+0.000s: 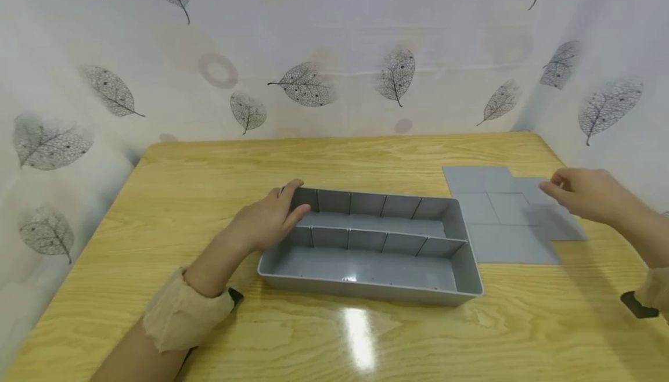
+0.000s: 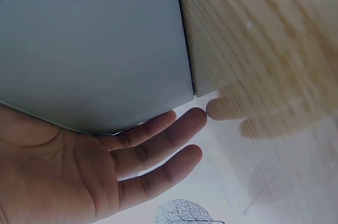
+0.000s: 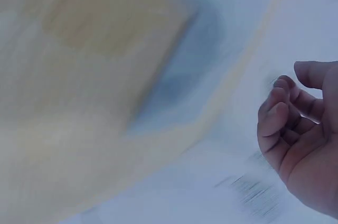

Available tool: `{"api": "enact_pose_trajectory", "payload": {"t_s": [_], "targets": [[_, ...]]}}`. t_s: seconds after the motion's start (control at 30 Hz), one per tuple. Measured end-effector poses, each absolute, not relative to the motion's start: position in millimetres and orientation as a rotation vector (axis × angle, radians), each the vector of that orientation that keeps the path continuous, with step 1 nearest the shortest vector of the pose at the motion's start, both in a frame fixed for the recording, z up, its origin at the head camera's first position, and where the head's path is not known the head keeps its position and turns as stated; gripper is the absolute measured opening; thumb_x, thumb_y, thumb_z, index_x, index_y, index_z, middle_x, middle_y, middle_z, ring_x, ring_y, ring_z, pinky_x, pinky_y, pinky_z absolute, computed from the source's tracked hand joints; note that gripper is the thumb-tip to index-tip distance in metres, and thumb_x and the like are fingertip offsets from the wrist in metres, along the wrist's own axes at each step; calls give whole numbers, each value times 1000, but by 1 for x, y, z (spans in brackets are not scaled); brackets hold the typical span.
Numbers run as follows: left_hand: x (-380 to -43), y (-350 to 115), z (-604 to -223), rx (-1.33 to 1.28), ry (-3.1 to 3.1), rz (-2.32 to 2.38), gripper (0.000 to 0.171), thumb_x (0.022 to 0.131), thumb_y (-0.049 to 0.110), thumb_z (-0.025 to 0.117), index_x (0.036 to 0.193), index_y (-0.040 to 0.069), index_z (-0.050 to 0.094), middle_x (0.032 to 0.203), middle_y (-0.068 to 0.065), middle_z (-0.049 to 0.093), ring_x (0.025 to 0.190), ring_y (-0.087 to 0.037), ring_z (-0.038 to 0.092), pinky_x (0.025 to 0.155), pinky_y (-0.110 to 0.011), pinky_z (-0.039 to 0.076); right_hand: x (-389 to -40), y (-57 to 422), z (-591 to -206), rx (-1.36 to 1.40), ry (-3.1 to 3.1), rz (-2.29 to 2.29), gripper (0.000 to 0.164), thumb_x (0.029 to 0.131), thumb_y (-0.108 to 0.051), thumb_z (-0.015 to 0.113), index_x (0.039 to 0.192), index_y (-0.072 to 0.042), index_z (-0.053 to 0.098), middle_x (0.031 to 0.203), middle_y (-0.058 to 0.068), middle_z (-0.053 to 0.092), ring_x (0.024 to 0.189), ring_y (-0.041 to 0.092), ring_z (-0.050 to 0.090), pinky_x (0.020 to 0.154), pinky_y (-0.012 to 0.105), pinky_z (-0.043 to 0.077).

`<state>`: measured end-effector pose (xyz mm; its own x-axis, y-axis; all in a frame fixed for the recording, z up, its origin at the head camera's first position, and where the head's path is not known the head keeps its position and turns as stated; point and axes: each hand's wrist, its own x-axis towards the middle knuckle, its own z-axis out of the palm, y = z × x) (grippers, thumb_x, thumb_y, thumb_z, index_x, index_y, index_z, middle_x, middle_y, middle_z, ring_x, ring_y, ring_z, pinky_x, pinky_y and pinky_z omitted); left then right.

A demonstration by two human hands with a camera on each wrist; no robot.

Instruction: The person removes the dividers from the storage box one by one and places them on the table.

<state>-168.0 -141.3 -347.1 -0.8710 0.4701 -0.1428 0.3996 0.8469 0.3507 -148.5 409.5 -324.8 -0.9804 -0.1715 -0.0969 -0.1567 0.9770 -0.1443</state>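
A long grey plastic organizer box (image 1: 366,292) sits on the table, split lengthwise into two compartments by a divider wall. My left hand (image 1: 269,216) holds the box's back left corner, the thumb over the inside and the other fingers along the outside. In the left wrist view, the fingers (image 2: 158,142) lie against the box's outer wall (image 2: 100,49), close to the tabletop. My right hand (image 1: 590,193) hovers over the flat grey panels (image 1: 507,242) to the right of the box. Its fingers are loosely curled and hold nothing in the right wrist view.
The panels lie overlapping on the wood-grain table (image 1: 172,213), beside the box's right end. A pale curtain (image 1: 345,33) with leaf prints hangs behind the table and at both sides.
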Motion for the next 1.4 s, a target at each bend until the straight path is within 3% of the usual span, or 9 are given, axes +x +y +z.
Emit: {"api": "enact_pose_trajectory", "payload": {"t_s": [0.13, 0.27, 0.43, 0.5, 0.6, 0.67, 0.8, 1.0, 1.4], "targets": [[-166, -142, -349, 662, 2796, 452, 70, 93, 64, 17, 148, 21, 10, 138, -30, 34, 102, -43, 53, 69, -55, 50, -147, 310, -300, -772, 3121, -279, 17, 93, -28, 54, 81, -17, 59, 60, -12, 46, 52, 5, 40, 49, 30, 39], [-166, -151, -345, 772, 2767, 459, 79, 90, 69, 21, 149, 21, 2, 143, -26, 25, 105, -39, 52, 74, -52, 50, -143, 227, -288, -1170, 2914, -328, 15, 93, -29, 54, 79, -25, 56, 67, -16, 46, 55, 0, 41, 51, 24, 41], [-166, -162, -335, 795, 2667, 498, 112, 75, 78, 45, 144, 18, -21, 150, -23, 9, 127, -37, 32, 97, -49, 38, -143, 171, -291, -1351, 2710, -159, 14, 91, -31, 56, 83, -21, 59, 78, -8, 54, 68, 4, 50, 60, 27, 48], [-165, -165, -332, 741, 2641, 458, 122, 71, 80, 48, 145, 6, -16, 147, -26, 19, 127, -35, 32, 98, -48, 37, -144, 158, -294, -1373, 2648, -74, 15, 90, -31, 58, 84, -18, 60, 79, -5, 56, 70, 6, 52, 61, 28, 49], [-164, -167, -330, 683, 2602, 338, 103, 73, 78, 48, 130, -7, 38, 114, -21, 57, 98, -28, 56, 80, -43, 49, -146, 144, -299, -1398, 2563, 42, 17, 91, -30, 56, 80, -17, 57, 72, -6, 54, 64, 6, 50, 57, 28, 48], [-164, -167, -330, 685, 2565, 258, 74, 78, 72, 47, 104, 3, 58, 90, -10, 62, 79, -20, 57, 65, -39, 49, -149, 137, -302, -1417, 2528, 70, 20, 91, -28, 55, 74, -18, 55, 67, -8, 50, 60, 6, 48, 55, 28, 47], [-165, -164, -335, 666, 2495, 240, 39, 83, 47, 48, 91, 11, 62, 84, -2, 60, 76, -17, 53, 64, -39, 47, -154, 129, -304, -1406, 2491, 44, 24, 91, -25, 55, 68, -19, 55, 62, -11, 49, 57, 5, 47, 57, 30, 49], [-167, -161, -346, 583, 2412, 350, 39, 78, 32, 48, 103, 6, 61, 93, -5, 58, 83, -19, 50, 79, -41, 45, -158, 129, -303, -1380, 2409, -53, 24, 92, -23, 55, 70, -17, 61, 62, -13, 52, 58, 1, 50, 60, 24, 50], [-165, -163, -342, 545, 2433, 333, 27, 78, 29, 47, 91, 9, 57, 77, -5, 51, 70, -18, 46, 63, -34, 39, -166, 129, -258, -1479, 2458, -102, 28, 93, -24, 53, 66, -19, 57, 61, -12, 49, 56, 2, 45, 57, 25, 47]]}}
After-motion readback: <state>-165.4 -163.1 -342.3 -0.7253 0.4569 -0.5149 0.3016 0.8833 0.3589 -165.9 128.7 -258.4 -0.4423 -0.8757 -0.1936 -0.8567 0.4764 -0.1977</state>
